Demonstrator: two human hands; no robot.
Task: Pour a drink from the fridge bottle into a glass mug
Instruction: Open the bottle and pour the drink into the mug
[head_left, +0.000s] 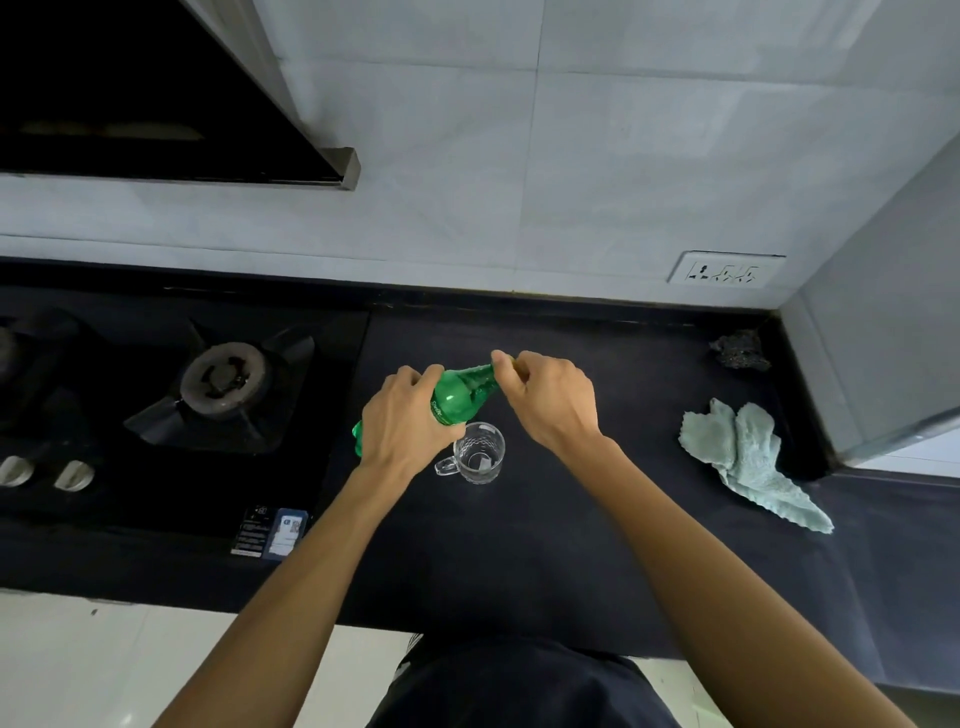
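Though cap (514, 362) likely yellow, glossy green bottle (460, 395)

We see a glass mug (475, 457) standing upright on the black surface (571, 545), its handle turned toward the stove. Just behind and above the mug, our left hand (400, 421) grips the body of a green bottle (460, 395), which is tilted with its neck pointing up to the mug's right. There our right hand (550, 400) curls its fingers (501, 358) round the yellow cap (514, 364). Left of the mug sits a gas burner (223, 379), with a printed card (270, 532) nearer us on that side. Well to the mug's right lies a crumpled pale blue cloth (748, 457), and farther back a dark scrubber (740, 351).
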